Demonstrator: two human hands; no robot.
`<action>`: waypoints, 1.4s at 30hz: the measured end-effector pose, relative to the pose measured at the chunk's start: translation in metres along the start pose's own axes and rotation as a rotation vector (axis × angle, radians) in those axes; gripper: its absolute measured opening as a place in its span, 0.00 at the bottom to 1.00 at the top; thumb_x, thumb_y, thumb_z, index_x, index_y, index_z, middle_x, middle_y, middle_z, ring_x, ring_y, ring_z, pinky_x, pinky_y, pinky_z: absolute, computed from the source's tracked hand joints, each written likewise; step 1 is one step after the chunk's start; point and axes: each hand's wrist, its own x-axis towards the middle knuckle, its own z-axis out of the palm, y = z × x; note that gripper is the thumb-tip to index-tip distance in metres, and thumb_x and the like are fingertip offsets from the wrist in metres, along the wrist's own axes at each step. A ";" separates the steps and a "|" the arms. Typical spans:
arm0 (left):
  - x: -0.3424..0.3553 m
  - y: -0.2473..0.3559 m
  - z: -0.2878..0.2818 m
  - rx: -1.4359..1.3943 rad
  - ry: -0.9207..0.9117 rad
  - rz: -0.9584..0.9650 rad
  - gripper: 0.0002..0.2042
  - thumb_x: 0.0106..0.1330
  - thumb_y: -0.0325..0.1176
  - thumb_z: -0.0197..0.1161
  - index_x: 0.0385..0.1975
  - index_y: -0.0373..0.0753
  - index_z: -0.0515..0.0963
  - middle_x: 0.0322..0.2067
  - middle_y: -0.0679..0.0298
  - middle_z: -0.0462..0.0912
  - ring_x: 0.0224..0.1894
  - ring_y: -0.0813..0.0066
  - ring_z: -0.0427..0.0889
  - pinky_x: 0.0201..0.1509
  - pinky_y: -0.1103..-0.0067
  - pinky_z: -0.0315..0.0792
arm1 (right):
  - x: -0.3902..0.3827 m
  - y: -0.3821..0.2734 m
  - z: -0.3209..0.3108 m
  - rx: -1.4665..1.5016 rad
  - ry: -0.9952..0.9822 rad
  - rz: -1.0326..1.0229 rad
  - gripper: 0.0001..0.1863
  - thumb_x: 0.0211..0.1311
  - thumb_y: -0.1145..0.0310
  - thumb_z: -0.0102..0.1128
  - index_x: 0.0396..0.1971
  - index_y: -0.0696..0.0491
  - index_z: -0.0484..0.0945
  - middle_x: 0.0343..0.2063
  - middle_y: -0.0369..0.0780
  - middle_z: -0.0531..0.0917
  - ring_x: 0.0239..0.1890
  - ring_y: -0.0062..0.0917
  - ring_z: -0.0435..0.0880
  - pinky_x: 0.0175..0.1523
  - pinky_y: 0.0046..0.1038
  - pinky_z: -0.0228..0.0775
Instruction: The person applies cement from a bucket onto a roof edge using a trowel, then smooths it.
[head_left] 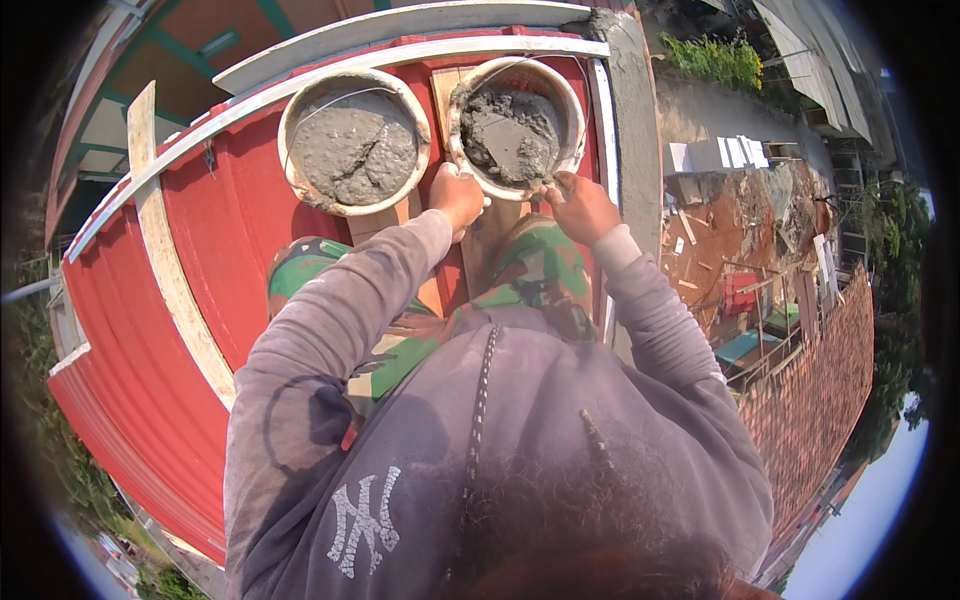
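Observation:
Two round pale buckets stand side by side in front of me, each with a thin wire handle. Grey wet mortar point(355, 150) fills the left bucket point(287, 145) almost to its rim. The right bucket point(577, 125) holds lumpier mortar point(530, 110), with a flat, smooth grey patch in it. My left hand point(458, 200) is closed at the near left side of the right bucket's rim; a small pale end sticks out beside the fist. At the near right side of that rim, my right hand point(583, 207) grips with thumb and fingers.
Red ribbed metal roofing point(230, 200) lies under the buckets, with a wooden plank point(165, 250) across it at left. A white edge strip point(400, 55) runs behind the buckets. Right of me is a cement-topped wall point(635, 130), with a drop to a rubble-strewn yard point(740, 220).

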 end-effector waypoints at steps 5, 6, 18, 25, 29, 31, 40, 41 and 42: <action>-0.007 0.010 0.002 -0.005 -0.008 0.013 0.12 0.86 0.36 0.46 0.57 0.37 0.70 0.41 0.57 0.85 0.37 0.67 0.89 0.41 0.70 0.84 | -0.016 0.005 -0.022 -0.093 0.066 0.010 0.25 0.74 0.48 0.61 0.61 0.49 0.83 0.47 0.54 0.90 0.51 0.53 0.90 0.57 0.52 0.81; -0.009 0.007 0.003 -0.024 -0.016 0.017 0.12 0.86 0.37 0.46 0.56 0.37 0.70 0.39 0.58 0.85 0.36 0.68 0.89 0.41 0.70 0.84 | -0.017 0.004 -0.029 -0.132 0.083 0.040 0.24 0.74 0.49 0.61 0.60 0.50 0.83 0.47 0.55 0.90 0.50 0.53 0.90 0.57 0.52 0.81; 0.002 -0.008 0.018 0.127 -0.037 0.180 0.13 0.85 0.34 0.51 0.56 0.31 0.74 0.42 0.50 0.88 0.42 0.60 0.91 0.45 0.68 0.82 | 0.016 0.014 0.028 0.437 -0.198 0.094 0.20 0.73 0.55 0.66 0.47 0.58 0.87 0.34 0.48 0.89 0.34 0.40 0.90 0.41 0.41 0.80; -0.010 0.003 0.014 0.035 -0.075 0.087 0.11 0.87 0.36 0.48 0.53 0.35 0.71 0.39 0.57 0.86 0.35 0.70 0.90 0.37 0.72 0.82 | -0.007 0.016 0.015 0.851 -0.236 0.177 0.17 0.75 0.57 0.65 0.45 0.57 0.87 0.24 0.34 0.80 0.20 0.16 0.77 0.22 0.25 0.67; -0.002 -0.003 0.005 -0.029 0.042 0.032 0.10 0.85 0.32 0.49 0.54 0.33 0.72 0.40 0.55 0.86 0.33 0.68 0.90 0.36 0.71 0.81 | -0.002 0.021 -0.015 0.815 -0.227 0.165 0.19 0.76 0.56 0.64 0.51 0.57 0.87 0.24 0.34 0.81 0.20 0.16 0.78 0.24 0.24 0.69; -0.002 0.002 0.003 -0.038 0.035 0.033 0.09 0.84 0.29 0.48 0.55 0.33 0.72 0.42 0.54 0.85 0.32 0.69 0.89 0.35 0.70 0.80 | 0.003 0.020 -0.029 0.721 -0.213 0.158 0.20 0.76 0.56 0.65 0.53 0.57 0.87 0.24 0.34 0.81 0.21 0.16 0.78 0.24 0.24 0.70; 0.005 -0.007 -0.001 -0.035 -0.015 -0.018 0.08 0.88 0.35 0.47 0.53 0.37 0.68 0.41 0.58 0.84 0.35 0.70 0.89 0.38 0.72 0.82 | 0.009 0.046 -0.082 0.728 -0.449 0.126 0.22 0.77 0.55 0.64 0.57 0.57 0.86 0.24 0.32 0.79 0.22 0.16 0.77 0.27 0.24 0.71; 0.000 -0.002 -0.001 -0.042 -0.006 -0.020 0.08 0.87 0.34 0.47 0.52 0.36 0.69 0.42 0.58 0.84 0.35 0.71 0.88 0.36 0.73 0.81 | 0.010 0.045 -0.102 0.691 -0.476 0.098 0.23 0.76 0.54 0.65 0.57 0.58 0.86 0.25 0.32 0.80 0.22 0.16 0.77 0.27 0.23 0.71; -0.005 0.002 0.001 -0.050 0.000 -0.023 0.08 0.87 0.33 0.47 0.51 0.35 0.70 0.42 0.57 0.84 0.34 0.72 0.88 0.34 0.74 0.79 | 0.011 0.042 -0.124 0.682 -0.493 0.094 0.21 0.76 0.54 0.65 0.54 0.58 0.86 0.25 0.32 0.81 0.22 0.16 0.77 0.27 0.23 0.70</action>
